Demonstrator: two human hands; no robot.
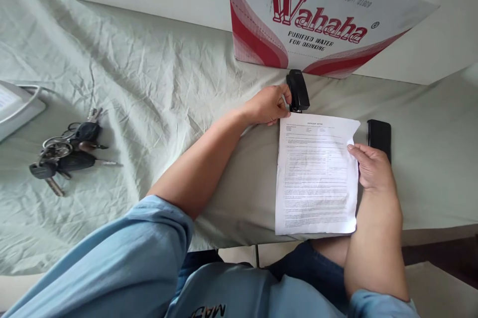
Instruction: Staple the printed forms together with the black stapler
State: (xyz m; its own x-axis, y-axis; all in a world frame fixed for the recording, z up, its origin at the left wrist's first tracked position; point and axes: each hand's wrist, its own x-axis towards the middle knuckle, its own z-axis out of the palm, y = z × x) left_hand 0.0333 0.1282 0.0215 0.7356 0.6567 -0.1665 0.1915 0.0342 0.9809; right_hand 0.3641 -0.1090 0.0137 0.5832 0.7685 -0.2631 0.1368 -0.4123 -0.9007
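A printed sheet of paper [315, 178] lies on the cloth in front of me, its lower edge near the table's front edge. My left hand [267, 105] is closed at its top left corner, thumb and fingers pinching the paper. Right beside those fingers is a black stapler [298, 91], just above the sheet; whether the index finger touches it I cannot tell. With the thumb on top, my right hand [373, 166] grips the right edge of the sheet, and the top right corner curls up slightly.
Behind the stapler stands a large Wahaha water carton [257, 34]. A flat black object, perhaps a phone [379, 134], lies beyond my right hand. Keys on a ring [70, 151] rest at left, near a white object with a cable [18, 109]. Wrinkled green cloth [168, 69] covers the table.
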